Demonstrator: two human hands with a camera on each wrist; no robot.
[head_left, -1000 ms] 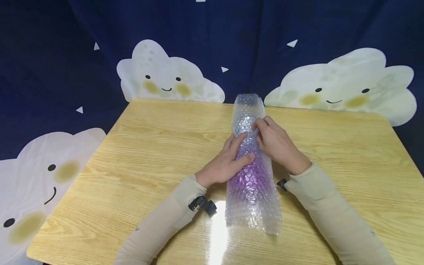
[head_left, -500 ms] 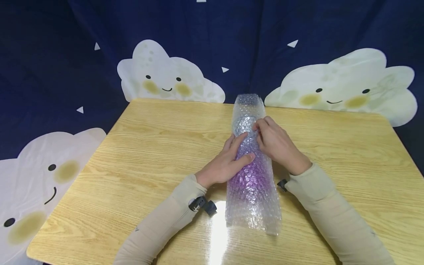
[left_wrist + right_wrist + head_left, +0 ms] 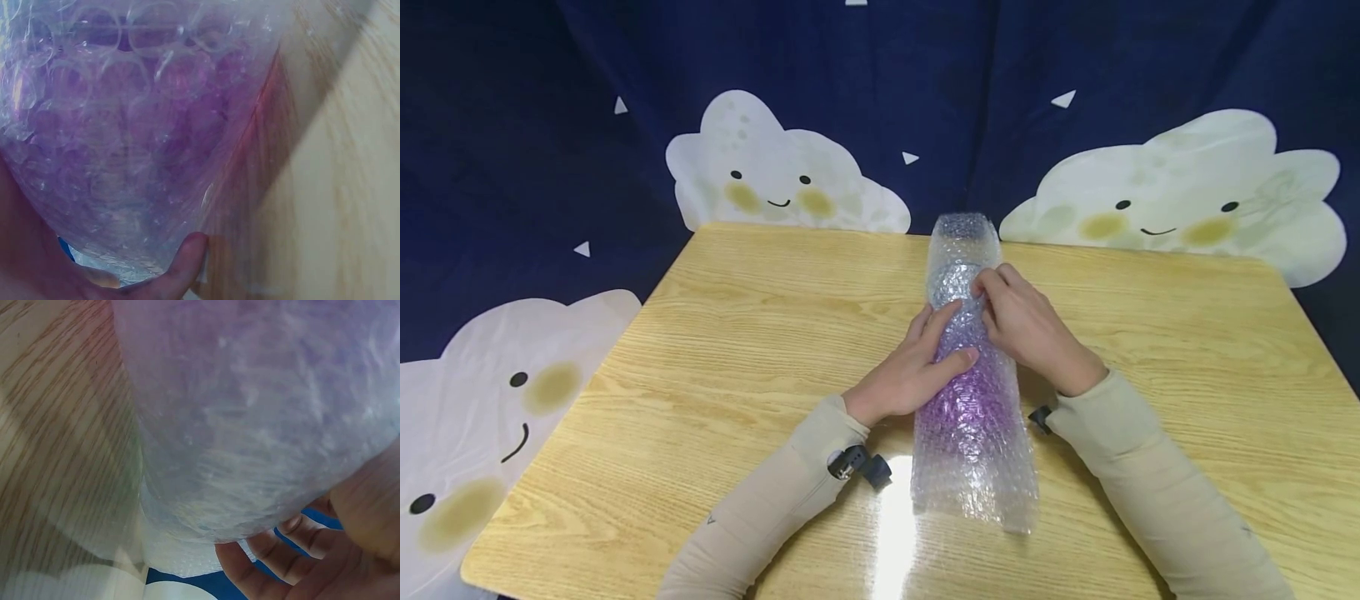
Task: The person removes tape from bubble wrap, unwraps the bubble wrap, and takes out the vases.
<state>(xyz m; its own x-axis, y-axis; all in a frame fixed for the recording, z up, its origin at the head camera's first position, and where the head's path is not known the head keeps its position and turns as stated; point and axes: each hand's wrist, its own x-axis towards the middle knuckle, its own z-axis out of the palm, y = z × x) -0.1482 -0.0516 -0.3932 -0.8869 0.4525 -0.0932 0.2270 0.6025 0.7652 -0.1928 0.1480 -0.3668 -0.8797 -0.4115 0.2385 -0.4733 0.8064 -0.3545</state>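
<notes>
bubble wrap (image 3: 973, 492): lengthwise on the table (image 3: 760, 333), around a purple thing (image 3: 964, 408)
left hand (image 3: 910, 371): unclenched, fingers laid across it, we guess to steady it
right hand (image 3: 1030, 325): fingertips pinching its right side, we judge to keep it snug

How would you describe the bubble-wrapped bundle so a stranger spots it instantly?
Start at the wooden table, where the left hand and right hand touch one long bundle. Shiny, bubbly and purple midway, it looks nothing like the beige sleeves.
</notes>
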